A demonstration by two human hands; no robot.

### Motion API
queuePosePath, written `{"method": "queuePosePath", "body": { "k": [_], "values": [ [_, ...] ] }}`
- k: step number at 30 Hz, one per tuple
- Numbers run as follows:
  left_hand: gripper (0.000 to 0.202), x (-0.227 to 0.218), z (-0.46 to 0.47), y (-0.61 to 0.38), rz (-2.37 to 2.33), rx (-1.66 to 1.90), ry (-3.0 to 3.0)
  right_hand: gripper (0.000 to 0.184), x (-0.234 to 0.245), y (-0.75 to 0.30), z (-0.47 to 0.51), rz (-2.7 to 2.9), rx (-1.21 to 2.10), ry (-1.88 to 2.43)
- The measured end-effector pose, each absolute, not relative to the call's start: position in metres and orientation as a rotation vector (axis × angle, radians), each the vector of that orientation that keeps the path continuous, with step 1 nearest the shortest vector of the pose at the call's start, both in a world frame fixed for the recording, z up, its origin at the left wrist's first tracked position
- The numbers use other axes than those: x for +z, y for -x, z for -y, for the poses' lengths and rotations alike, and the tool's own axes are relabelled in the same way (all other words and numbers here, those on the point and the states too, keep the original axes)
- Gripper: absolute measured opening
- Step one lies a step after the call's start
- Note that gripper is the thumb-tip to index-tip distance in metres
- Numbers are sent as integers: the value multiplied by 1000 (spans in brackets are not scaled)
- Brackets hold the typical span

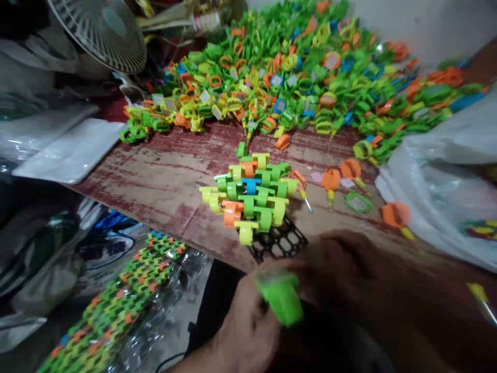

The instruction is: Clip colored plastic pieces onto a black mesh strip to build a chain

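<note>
Hands [241, 316], bright green piece [285, 300] in left, curved, blurred

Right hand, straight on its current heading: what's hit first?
Probably the black lattice, then the coloured pieces on it. The right hand is blurred and its height unclear, so it might pass above.

No txt, nos. or brand names legible. Up top, a pkg [205, 22] beside the fan [97, 33] has pink-and-white print, too blurry to read. Lower L, a white bag [106, 251] w/ blue curved print, also illeg. Pale sq. faces on pcs in the multicolor pile [306, 98] are too small to make out; ditto the speckled face of a flat green pc [357, 203] on the table [174, 171].
</note>
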State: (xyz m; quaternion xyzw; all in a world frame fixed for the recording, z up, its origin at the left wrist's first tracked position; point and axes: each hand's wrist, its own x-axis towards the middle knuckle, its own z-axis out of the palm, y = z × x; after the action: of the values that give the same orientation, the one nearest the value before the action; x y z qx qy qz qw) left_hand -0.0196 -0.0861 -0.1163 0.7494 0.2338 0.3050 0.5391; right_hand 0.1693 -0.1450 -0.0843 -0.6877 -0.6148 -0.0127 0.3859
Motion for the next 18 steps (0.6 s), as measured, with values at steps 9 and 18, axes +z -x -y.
{"method": "queuePosePath", "body": {
  "k": [9,18],
  "values": [
    [52,-118,92,-17,-624,624,-1456,22,-100,-133,161,1674,245,1592],
    [82,-125,75,18,-470,585,-2328,12,-108,-171,140,1383,209,1606]
  ]
}}
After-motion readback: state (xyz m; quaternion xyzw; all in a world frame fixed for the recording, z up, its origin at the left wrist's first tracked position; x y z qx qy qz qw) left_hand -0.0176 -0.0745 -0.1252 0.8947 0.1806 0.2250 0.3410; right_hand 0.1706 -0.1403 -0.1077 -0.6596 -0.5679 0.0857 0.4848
